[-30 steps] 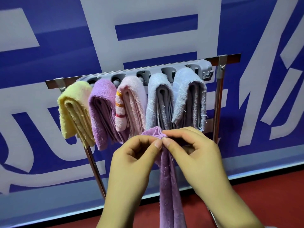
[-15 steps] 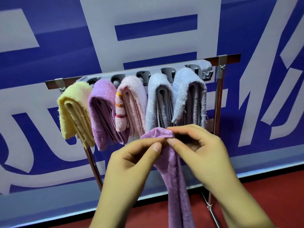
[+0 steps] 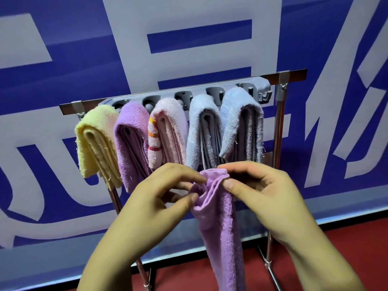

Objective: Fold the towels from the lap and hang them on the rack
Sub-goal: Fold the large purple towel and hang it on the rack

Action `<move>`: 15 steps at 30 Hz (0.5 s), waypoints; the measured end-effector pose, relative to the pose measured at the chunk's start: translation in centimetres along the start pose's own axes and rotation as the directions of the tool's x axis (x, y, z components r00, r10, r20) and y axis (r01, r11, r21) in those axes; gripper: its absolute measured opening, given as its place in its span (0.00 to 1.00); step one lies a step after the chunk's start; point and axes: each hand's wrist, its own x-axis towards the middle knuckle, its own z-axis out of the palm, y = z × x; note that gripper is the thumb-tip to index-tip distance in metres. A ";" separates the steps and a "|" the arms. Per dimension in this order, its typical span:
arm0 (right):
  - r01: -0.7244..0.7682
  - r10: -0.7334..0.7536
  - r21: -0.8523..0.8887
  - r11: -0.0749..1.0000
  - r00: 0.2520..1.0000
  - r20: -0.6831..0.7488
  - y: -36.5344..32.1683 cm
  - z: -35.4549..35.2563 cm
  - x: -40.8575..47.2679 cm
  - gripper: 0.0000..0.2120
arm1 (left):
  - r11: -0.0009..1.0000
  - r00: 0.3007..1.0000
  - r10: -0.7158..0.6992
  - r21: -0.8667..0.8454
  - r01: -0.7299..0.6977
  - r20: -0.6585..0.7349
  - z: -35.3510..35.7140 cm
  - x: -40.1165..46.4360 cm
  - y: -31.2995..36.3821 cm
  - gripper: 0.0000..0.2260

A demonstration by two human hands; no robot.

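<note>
Towels hang folded over the metal rack (image 3: 295, 72) with its grey plastic hook strip (image 3: 265, 87), from left to right: a yellow terry towel (image 3: 95, 141), a purple terry towel (image 3: 131, 139), a pink towel with striped edge (image 3: 168, 131), a light blue terry towel (image 3: 202, 131) and a second light blue towel (image 3: 241, 122). Nearer, the left hand (image 3: 155, 206) pinches the left side of a lilac terry towel (image 3: 220, 227) at its bunched top. The right hand (image 3: 268, 196) pinches the same top from the right, thumb pressed on the fold. This lilac towel dangles between both hands, in front of a blue and white banner (image 3: 63, 70) and above the red floor (image 3: 346, 238).
</note>
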 end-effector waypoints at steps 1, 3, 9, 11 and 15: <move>-0.002 0.002 0.002 1.000 1.000 0.011 -0.1 -0.1 0.0 0.13 | 0.999 0.999 0.011 0.034 -0.013 0.039 -0.1 0.1 0.1 0.14; -0.004 0.003 0.012 1.000 0.999 0.034 -0.3 -0.2 -0.1 0.13 | 0.995 0.995 0.016 0.097 -0.025 0.093 -0.1 0.3 0.2 0.16; -0.028 0.028 -0.004 1.000 0.998 0.062 -0.3 -0.6 0.0 0.12 | 0.979 0.990 -0.020 0.202 -0.008 0.139 -0.5 0.3 0.6 0.13; -0.032 0.031 0.010 0.999 0.997 0.075 -0.4 -0.7 0.0 0.13 | 0.979 0.986 -0.010 0.202 -0.024 0.166 -0.8 0.2 0.6 0.10; -0.050 0.044 0.049 0.998 0.993 0.106 -0.4 -0.7 0.1 0.13 | 0.987 0.971 0.046 0.140 -0.080 0.233 -1.1 -0.1 0.5 0.05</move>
